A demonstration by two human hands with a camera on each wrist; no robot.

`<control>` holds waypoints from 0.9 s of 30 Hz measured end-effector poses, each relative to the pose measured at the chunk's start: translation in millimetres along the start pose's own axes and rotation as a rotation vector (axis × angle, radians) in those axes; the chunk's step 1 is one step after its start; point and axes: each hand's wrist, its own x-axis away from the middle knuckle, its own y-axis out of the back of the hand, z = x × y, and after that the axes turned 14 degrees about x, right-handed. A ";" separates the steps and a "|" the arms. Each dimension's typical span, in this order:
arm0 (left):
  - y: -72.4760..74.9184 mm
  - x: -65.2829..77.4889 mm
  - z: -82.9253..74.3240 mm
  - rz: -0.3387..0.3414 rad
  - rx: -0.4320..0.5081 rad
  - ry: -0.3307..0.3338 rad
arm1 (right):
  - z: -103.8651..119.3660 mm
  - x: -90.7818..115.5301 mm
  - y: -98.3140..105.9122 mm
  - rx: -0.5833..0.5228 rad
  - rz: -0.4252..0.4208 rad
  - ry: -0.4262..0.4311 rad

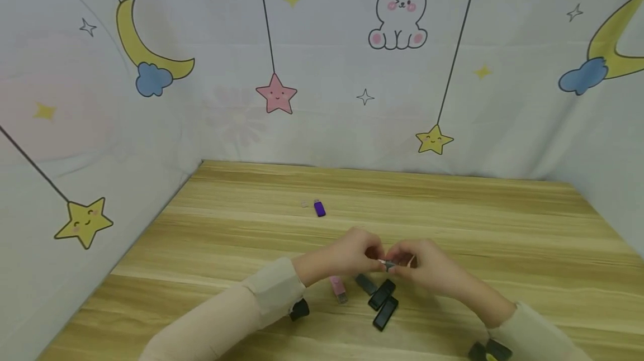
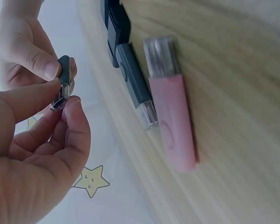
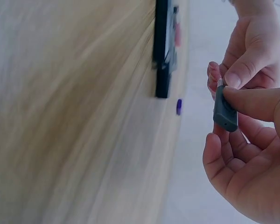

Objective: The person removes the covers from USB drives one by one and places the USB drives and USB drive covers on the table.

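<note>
Above the table, both hands meet at a dark grey-green USB flash drive (image 3: 225,114). My right hand (image 1: 427,266) pinches its body between thumb and fingers. The thumb and fingers of my left hand (image 1: 354,253) pinch the other end, where a clear cap (image 2: 60,100) shows; whether the cap is fully seated is hard to tell. Below the hands lie a pink USB flash drive (image 2: 173,121) with a clear cap, another dark grey-green one (image 2: 133,77) and two black ones (image 1: 382,294), (image 1: 386,313).
Farther back on the wooden table (image 1: 226,227) lies a purple USB flash drive (image 1: 320,208), with a small clear cap (image 1: 304,204) to its left. A printed cloth (image 1: 327,143) hangs behind the table and at its sides.
</note>
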 end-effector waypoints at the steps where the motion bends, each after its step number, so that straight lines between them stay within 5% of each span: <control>1: 0.2 3.3 -0.9 -0.001 0.020 -0.008 | 2.0 1.3 -0.2 0.004 -0.004 0.005; 7: -1.7 22.9 -3.5 -0.015 0.115 -0.037 | 15.4 10.5 -2.8 0.029 -0.058 0.057; 16: -10.2 49.7 -5.3 -0.064 0.196 -0.062 | 33.7 21.8 -15.9 0.048 -0.192 0.244; 27: -20.2 70.1 -8.4 -0.098 0.290 -0.086 | 40.3 27.7 -28.3 0.004 -0.227 0.331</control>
